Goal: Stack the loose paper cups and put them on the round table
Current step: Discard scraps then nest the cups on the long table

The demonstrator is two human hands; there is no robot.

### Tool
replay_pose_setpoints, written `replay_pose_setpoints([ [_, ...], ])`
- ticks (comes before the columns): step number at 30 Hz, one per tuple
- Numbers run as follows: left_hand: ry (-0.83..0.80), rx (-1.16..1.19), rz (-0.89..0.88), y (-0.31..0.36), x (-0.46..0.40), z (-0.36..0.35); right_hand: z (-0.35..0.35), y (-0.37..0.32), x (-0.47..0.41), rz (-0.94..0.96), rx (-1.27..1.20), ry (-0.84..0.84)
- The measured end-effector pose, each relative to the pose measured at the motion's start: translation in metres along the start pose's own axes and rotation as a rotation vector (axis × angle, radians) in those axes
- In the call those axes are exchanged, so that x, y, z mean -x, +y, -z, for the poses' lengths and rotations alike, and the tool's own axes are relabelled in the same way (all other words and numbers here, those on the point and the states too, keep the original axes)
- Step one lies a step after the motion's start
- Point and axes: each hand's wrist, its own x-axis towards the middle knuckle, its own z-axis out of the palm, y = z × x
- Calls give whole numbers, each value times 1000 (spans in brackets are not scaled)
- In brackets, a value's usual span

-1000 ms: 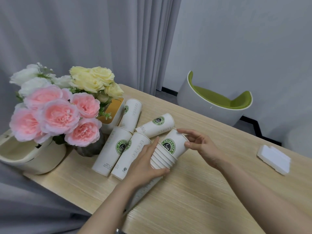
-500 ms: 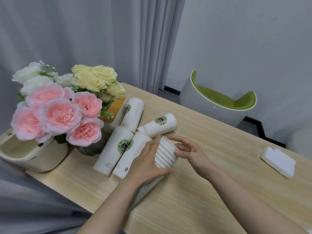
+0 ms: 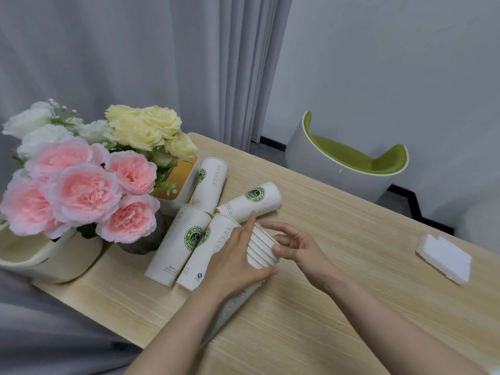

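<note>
A stack of nested white paper cups (image 3: 262, 249) lies on its side on the light wooden table (image 3: 338, 301). My left hand (image 3: 235, 263) grips the stack from above, its thumb under the rims. My right hand (image 3: 295, 246) touches the stack's open end, thumb on the rims and fingers loosely spread. Several loose white cups with green logos lie beside it: one (image 3: 250, 201) behind my left hand, one (image 3: 211, 185) near the flowers, and two side by side (image 3: 180, 240) (image 3: 208, 253) to the left.
A bouquet of pink, white and yellow flowers (image 3: 81, 171) in a cream basket (image 3: 51, 261) fills the table's left end. A yellow-lined box (image 3: 178, 190) stands behind it. White foam block (image 3: 443, 257) lies at the right. A white and green chair (image 3: 349, 163) stands beyond.
The cup that my right hand held at the stack's end has slid fully into the stack. My right hand has let go of it and now rests on the rims.
</note>
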Motion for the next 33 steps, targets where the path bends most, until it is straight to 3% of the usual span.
replay_pose_setpoints([
  [9,45,77,-11,-3,-1,2,1,-2,-6,5,9,-1],
  [19,92,157,27,-8,-1,10,51,-3,-65,4,300,360],
  [26,72,203,46,-14,-6,16,62,3,-129,-70,441,301],
  [33,94,234,100,-18,-12,19,65,16,-151,-95,340,279],
])
